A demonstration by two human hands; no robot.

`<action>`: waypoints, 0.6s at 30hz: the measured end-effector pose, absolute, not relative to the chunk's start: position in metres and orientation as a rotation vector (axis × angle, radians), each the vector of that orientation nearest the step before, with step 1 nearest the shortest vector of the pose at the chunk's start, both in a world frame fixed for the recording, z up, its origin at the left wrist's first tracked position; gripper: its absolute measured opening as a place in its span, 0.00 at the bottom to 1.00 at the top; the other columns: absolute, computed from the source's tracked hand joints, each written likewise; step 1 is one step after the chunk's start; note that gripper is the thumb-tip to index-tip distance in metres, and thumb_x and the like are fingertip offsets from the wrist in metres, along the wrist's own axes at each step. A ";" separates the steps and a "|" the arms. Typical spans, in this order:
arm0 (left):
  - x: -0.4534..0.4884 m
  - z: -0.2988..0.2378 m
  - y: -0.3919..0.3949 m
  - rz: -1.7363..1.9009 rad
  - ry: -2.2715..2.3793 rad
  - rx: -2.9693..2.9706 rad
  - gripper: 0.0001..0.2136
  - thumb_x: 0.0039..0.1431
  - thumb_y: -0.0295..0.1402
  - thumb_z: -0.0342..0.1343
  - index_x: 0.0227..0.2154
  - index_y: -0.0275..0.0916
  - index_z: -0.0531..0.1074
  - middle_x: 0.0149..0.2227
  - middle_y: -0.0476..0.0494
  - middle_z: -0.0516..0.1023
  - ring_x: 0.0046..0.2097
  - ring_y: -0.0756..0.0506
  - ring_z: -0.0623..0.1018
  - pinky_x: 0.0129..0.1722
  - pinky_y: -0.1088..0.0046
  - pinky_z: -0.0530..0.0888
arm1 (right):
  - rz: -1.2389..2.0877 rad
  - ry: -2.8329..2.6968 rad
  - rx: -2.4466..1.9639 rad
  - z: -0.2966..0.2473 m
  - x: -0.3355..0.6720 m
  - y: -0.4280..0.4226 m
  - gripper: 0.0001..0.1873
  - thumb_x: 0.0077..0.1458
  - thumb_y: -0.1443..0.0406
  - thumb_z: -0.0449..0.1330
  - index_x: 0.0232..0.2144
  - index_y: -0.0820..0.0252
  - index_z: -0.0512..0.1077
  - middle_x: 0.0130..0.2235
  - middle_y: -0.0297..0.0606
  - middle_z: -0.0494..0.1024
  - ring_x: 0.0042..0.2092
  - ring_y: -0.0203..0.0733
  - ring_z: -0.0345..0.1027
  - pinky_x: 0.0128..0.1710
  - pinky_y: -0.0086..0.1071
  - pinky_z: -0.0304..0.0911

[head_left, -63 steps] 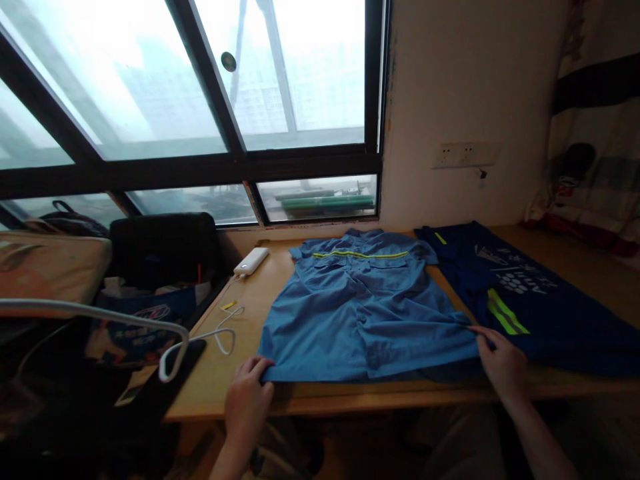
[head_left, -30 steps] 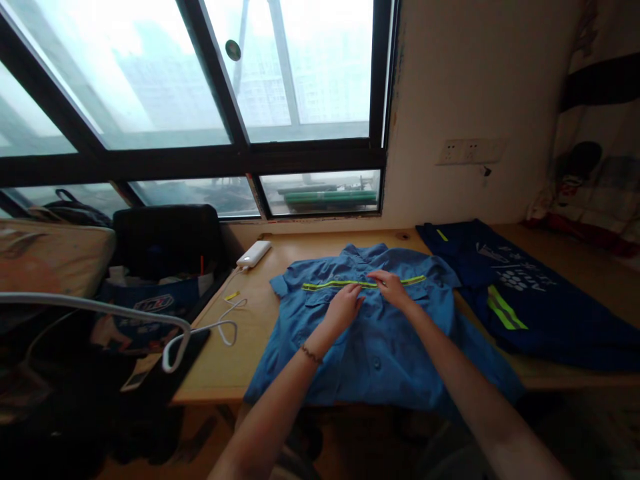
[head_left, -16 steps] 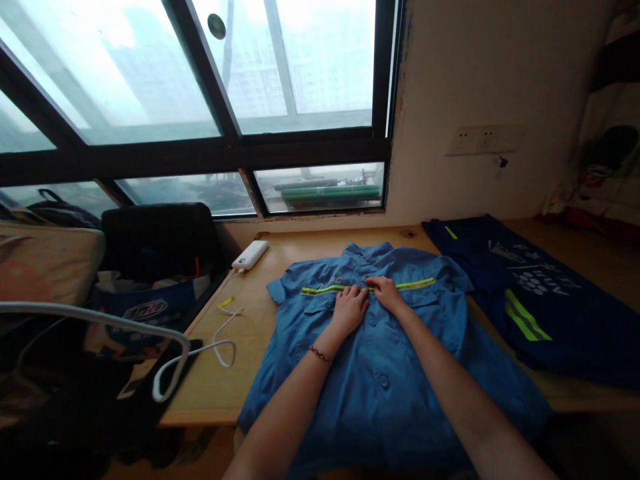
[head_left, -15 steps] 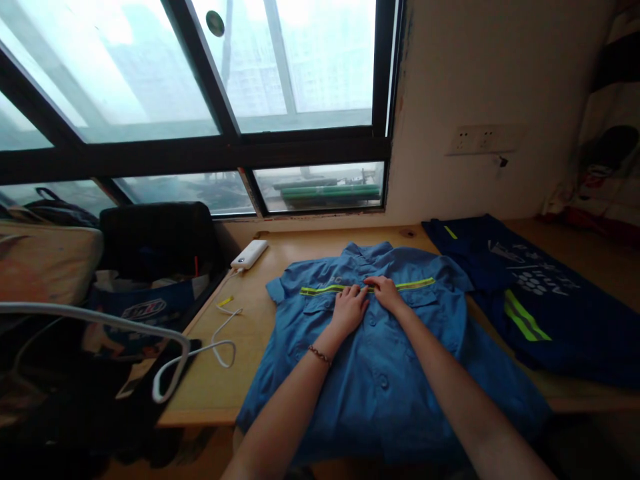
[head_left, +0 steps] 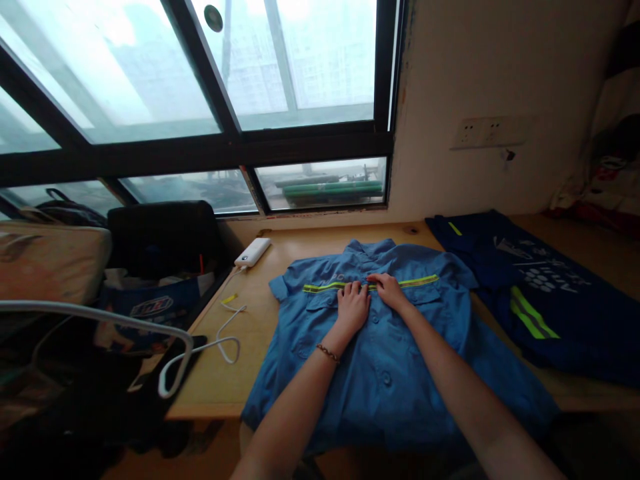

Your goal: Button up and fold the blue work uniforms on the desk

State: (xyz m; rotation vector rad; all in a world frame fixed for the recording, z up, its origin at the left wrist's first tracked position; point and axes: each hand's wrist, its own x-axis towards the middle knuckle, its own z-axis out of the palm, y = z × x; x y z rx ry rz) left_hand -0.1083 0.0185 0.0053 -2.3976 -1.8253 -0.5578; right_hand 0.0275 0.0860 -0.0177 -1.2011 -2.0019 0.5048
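A blue short-sleeved work shirt (head_left: pixel 360 393) lies front up, collar away from me. A yellow-and-grey reflective stripe (head_left: pixel 420 281) runs across its chest, and buttons (head_left: pixel 387 378) line the front placket. My left hand (head_left: pixel 353 305) rests on the chest, its curled fingers gripping the placket where the stripe meets it. Right beside it, my right hand (head_left: pixel 390 291) pinches the same spot with thumb and forefinger. The fingers hide whatever button or cloth edge is between them. A bracelet (head_left: pixel 329 353) circles my left wrist.
Right of the shirt lies a dark blue garment (head_left: pixel 590 327) with reflective strips. A white power bank (head_left: pixel 253 252) with a white cable (head_left: pixel 220 339) is on the wooden table (head_left: pixel 210 387). A bent white tube (head_left: pixel 125 319) crosses the left foreground. Bags crowd the left side.
The view has shifted slightly. Both hands stay at the same place on the placket, with only small finger movements; the shirt lies as before.
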 end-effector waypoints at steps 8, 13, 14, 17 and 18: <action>-0.145 0.010 0.038 -0.679 -2.011 -2.241 0.14 0.58 0.36 0.42 0.41 0.34 0.66 0.47 0.34 0.64 0.50 0.41 0.62 0.49 0.63 0.59 | 0.263 -1.876 -1.522 -0.014 0.050 0.087 0.20 0.49 0.74 0.46 0.43 0.62 0.69 0.42 0.41 0.73 0.46 0.43 0.60 0.49 0.36 0.53; -0.215 0.005 0.051 -0.606 -2.578 -1.675 0.20 0.56 0.42 0.42 0.49 0.39 0.62 0.54 0.34 0.59 0.55 0.35 0.56 0.49 0.52 0.57 | -0.115 -1.500 -2.071 -0.025 0.086 0.089 0.21 0.51 0.63 0.50 0.47 0.60 0.67 0.53 0.44 0.62 0.55 0.58 0.45 0.51 0.53 0.41; -0.226 0.002 0.052 -0.580 -2.640 -1.630 0.20 0.56 0.43 0.42 0.50 0.42 0.62 0.55 0.35 0.58 0.56 0.34 0.55 0.49 0.53 0.57 | -0.116 -1.497 -2.126 -0.027 0.090 0.090 0.21 0.51 0.60 0.50 0.47 0.59 0.67 0.54 0.44 0.61 0.54 0.60 0.44 0.50 0.54 0.41; -0.241 -0.005 0.053 -0.553 -2.650 -1.503 0.23 0.54 0.45 0.42 0.51 0.42 0.60 0.57 0.33 0.55 0.56 0.34 0.55 0.49 0.54 0.56 | -0.027 -1.598 -2.165 -0.028 0.104 0.094 0.23 0.50 0.55 0.50 0.48 0.54 0.66 0.55 0.40 0.60 0.53 0.59 0.47 0.47 0.51 0.47; -0.241 -0.007 0.053 -0.547 -2.642 -1.452 0.25 0.54 0.46 0.42 0.52 0.40 0.59 0.56 0.31 0.55 0.56 0.34 0.55 0.49 0.54 0.56 | 0.019 -1.639 -2.158 -0.027 0.110 0.095 0.24 0.50 0.54 0.51 0.48 0.53 0.66 0.55 0.38 0.61 0.52 0.58 0.48 0.46 0.49 0.48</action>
